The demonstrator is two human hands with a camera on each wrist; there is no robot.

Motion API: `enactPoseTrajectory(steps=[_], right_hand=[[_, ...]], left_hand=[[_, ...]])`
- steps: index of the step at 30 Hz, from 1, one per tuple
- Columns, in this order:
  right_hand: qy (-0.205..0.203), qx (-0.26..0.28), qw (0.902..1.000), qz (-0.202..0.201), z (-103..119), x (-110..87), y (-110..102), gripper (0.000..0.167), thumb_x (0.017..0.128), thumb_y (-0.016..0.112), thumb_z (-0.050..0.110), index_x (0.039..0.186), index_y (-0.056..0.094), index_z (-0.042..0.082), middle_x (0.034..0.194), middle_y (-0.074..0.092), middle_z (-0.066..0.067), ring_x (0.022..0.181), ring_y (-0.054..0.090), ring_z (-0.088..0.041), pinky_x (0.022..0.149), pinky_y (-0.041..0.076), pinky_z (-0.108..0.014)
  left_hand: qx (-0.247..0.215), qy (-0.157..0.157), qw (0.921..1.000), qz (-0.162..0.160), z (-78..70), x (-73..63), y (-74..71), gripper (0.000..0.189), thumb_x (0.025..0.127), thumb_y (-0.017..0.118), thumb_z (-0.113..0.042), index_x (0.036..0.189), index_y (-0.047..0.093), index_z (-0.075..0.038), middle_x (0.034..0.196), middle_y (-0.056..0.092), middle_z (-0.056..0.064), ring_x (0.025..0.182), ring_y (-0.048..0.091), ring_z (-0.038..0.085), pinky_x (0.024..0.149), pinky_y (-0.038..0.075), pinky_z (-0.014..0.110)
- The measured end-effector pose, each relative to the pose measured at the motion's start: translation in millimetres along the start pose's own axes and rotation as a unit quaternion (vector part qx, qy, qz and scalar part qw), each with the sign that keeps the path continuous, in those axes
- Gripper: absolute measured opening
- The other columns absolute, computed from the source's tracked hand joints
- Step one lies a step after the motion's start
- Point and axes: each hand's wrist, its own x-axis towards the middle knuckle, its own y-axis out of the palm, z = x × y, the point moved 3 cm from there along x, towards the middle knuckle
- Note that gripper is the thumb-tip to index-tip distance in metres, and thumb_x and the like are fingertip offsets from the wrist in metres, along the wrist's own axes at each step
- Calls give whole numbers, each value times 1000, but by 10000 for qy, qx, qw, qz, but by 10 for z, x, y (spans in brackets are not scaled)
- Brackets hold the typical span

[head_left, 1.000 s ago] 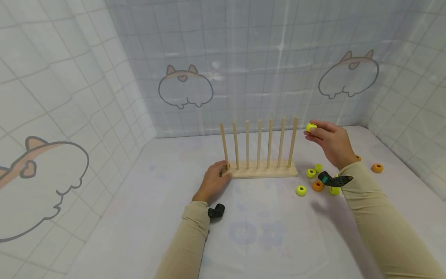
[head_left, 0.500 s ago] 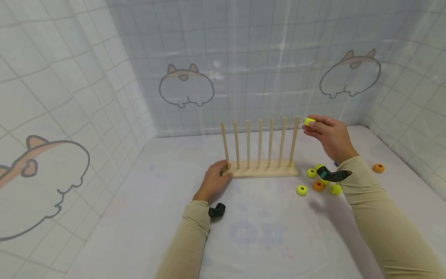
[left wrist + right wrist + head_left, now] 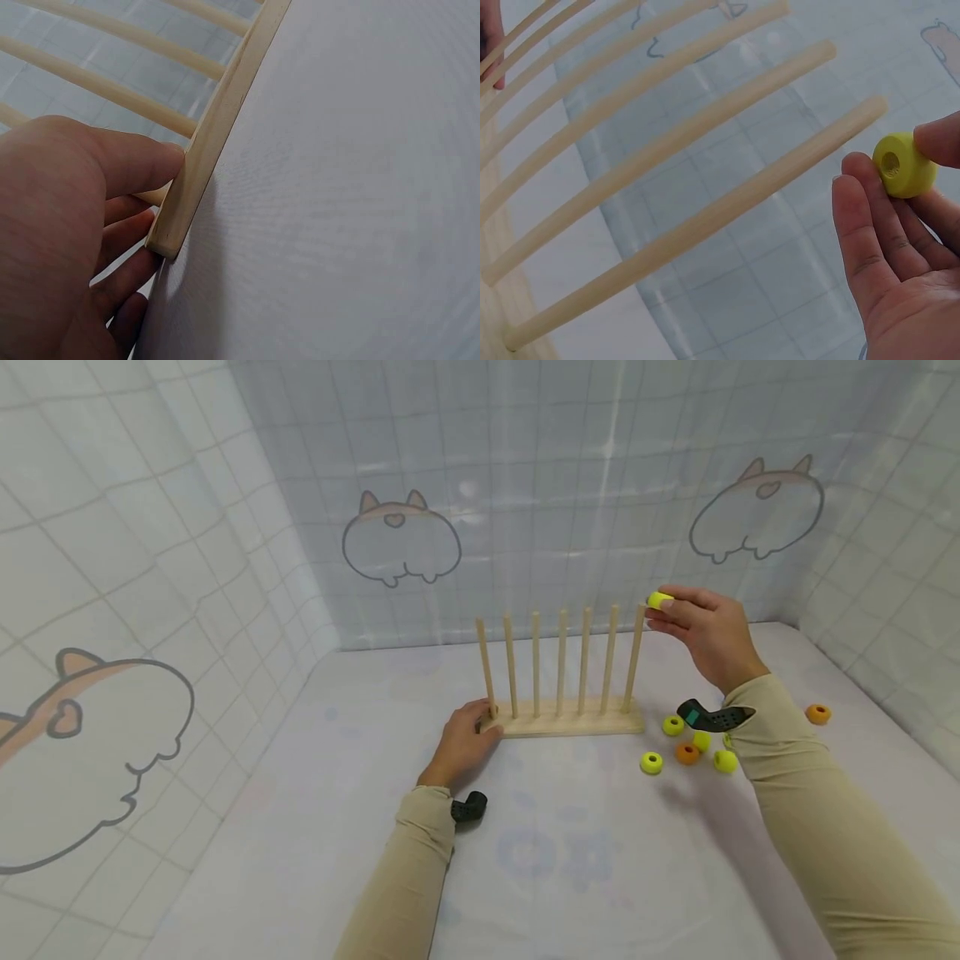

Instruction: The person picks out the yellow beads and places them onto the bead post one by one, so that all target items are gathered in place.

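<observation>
A wooden rack (image 3: 566, 723) with a row of several upright pegs stands on the table. My left hand (image 3: 459, 745) grips its left end, thumb against the front edge of the base (image 3: 201, 161) and fingers behind. Up by the top of the rightmost peg (image 3: 634, 660), my right hand (image 3: 711, 631) pinches a yellow bead (image 3: 906, 166) between thumb and fingers. In the right wrist view the bead's hole faces the peg tip (image 3: 877, 107), with a small gap between them. All the pegs are bare.
Right of the rack lie several loose yellow beads (image 3: 651, 763) and an orange bead (image 3: 687, 753), partly below the right forearm. Another orange bead (image 3: 818, 714) sits farther right. A tiled-pattern sheet (image 3: 525, 510) hangs behind the table.
The right hand has risen and shifted slightly left with the yellow bead, from beside the rightmost peg to its tip. The left hand keeps its hold on the rack.
</observation>
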Motion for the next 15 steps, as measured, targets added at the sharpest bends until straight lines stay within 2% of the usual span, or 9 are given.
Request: enactPoseTrajectory(steps=[6,15], right_hand=[[-144,-18,9998,99,37,19,51,35,96,68,7,126,61,-8,114,63,-14,102,69,-23,91,55,-30],[-256,-210,9993,170,87,42,103,39,95,69,9,128,59,-10,114,63,-13,103,68,-21,89,55,-27]], left_hand=[[1,-13,10000,-2,23,-6,4,50,96,65,-22,141,57,-4,150,47,13,140,39,34,115,31,48],[-11,3,10000,-51,20,12,9,50,96,65,-22,141,57,-4,150,48,12,140,39,34,116,30,48]])
